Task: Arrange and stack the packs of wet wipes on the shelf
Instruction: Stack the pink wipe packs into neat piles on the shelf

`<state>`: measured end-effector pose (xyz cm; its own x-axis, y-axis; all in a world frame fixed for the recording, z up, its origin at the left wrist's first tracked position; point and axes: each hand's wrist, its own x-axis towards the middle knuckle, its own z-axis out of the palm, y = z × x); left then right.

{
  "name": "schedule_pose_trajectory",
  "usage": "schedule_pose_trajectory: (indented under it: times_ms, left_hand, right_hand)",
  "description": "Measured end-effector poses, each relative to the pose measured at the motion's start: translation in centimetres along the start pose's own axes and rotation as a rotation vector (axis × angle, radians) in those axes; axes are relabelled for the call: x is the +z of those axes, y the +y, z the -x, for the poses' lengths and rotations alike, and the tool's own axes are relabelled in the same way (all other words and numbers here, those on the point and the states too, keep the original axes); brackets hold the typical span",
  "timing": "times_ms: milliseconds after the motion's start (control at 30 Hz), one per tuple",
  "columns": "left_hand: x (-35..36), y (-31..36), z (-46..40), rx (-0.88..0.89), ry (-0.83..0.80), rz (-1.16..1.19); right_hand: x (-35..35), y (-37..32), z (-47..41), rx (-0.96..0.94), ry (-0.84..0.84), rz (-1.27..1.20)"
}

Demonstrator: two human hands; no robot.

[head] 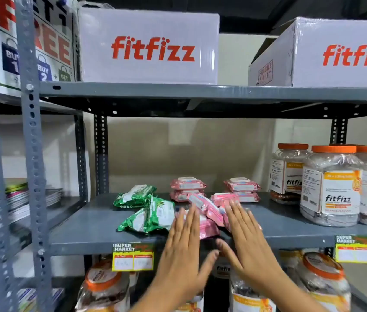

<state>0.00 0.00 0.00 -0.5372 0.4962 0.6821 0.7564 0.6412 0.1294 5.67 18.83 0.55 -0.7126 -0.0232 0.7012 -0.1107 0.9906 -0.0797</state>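
Observation:
On the grey middle shelf (83, 224) lie loose wet wipe packs. Green packs sit at the left: one further back (134, 196), others leaning together nearer the edge (148, 216). Two neat pink stacks of two stand at the back, left stack (187, 189) and right stack (242, 189). A jumbled heap of pink packs (206, 210) lies in front of them. My left hand (184, 248) and my right hand (246, 239) are flat, fingers stretched, held just in front of that heap. Neither holds anything.
Clear jars with orange lids (331, 188) stand at the shelf's right. White fitfizz boxes (148, 46) fill the shelf above. More jars (103, 289) sit on the shelf below. Yellow price tags (133, 257) hang on the shelf edge. Booklets (31, 199) lie on the neighbouring rack at the left.

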Motion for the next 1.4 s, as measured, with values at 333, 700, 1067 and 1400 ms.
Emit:
schedule_pose_trajectory:
  times_ms: [333,700,1067,1400]
  left_hand:
    - [6.9,-0.9,5.6,-0.037,-0.257,-0.242]
    - [6.4,3.0,4.1,0.122,-0.12,0.083]
    - [0.1,2.9,-7.1,-0.173,-0.118,-0.037]
    - [2.1,1.9,-7.5,-0.276,-0.13,-0.111]
  right_hand:
    - [2.9,2.1,5.5,0.189,-0.235,0.168]
    - [2.2,2.1,5.0,0.221,-0.111,0.1]
    - [-4.5,12.3,-7.5,0.232,-0.001,-0.397]
    - [0.5,15.4,-14.3,-0.161,-0.234,-0.241]
